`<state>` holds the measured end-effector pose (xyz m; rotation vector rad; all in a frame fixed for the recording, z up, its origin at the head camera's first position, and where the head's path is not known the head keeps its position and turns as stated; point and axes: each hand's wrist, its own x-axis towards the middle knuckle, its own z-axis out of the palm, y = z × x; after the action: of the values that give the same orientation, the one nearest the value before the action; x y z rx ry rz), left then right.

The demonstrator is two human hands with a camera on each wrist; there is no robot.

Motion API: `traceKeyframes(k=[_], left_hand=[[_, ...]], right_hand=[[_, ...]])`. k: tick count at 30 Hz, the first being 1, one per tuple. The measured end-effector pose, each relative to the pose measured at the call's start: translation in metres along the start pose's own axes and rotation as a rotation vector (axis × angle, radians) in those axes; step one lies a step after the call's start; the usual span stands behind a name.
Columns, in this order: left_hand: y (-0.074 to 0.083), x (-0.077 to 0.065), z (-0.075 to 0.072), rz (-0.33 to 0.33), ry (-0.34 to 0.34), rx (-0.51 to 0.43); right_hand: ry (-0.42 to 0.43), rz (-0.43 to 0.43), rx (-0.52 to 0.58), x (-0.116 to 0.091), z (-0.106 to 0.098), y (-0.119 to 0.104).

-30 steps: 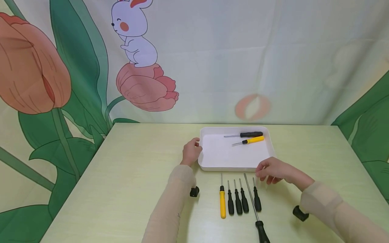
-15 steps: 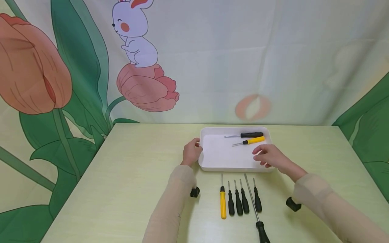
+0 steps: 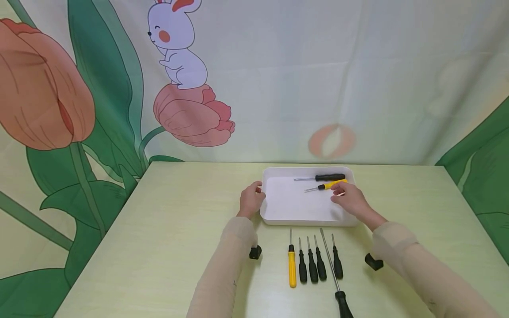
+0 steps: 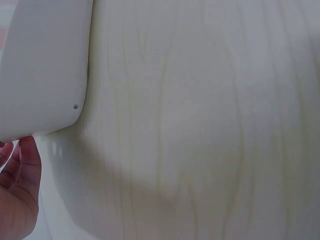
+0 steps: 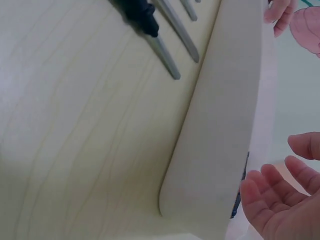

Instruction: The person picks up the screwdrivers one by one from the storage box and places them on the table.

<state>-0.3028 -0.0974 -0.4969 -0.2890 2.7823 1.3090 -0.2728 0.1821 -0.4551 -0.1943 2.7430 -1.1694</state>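
A white tray lies at the back of the table. My left hand holds its left end, fingers at the outer wall in the left wrist view. Above the tray's right part is my right hand, thumb and fingers apart with nothing between them in the right wrist view. Just beyond its fingertips lies a yellow-handled screwdriver in the tray, its handle partly covered by the hand. Whether they touch I cannot tell. Behind it lies a black-handled screwdriver.
In front of the tray, a row of screwdrivers points away from me: a yellow one at the left, several small black ones, and a long black-handled one slanting toward the near edge. A printed curtain hangs behind the table.
My right hand has moved from the tray's front right corner up over the tray to the yellow-handled screwdriver. My left hand stays at the tray's left end.
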Motion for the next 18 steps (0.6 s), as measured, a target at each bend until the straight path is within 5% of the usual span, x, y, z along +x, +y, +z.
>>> traceKeyframes(k=[18], left_hand=[[-0.001, -0.003, -0.001, 0.046, 0.019, 0.011]], right_hand=[[0.068, -0.143, -0.342, 0.022, 0.014, 0.018]])
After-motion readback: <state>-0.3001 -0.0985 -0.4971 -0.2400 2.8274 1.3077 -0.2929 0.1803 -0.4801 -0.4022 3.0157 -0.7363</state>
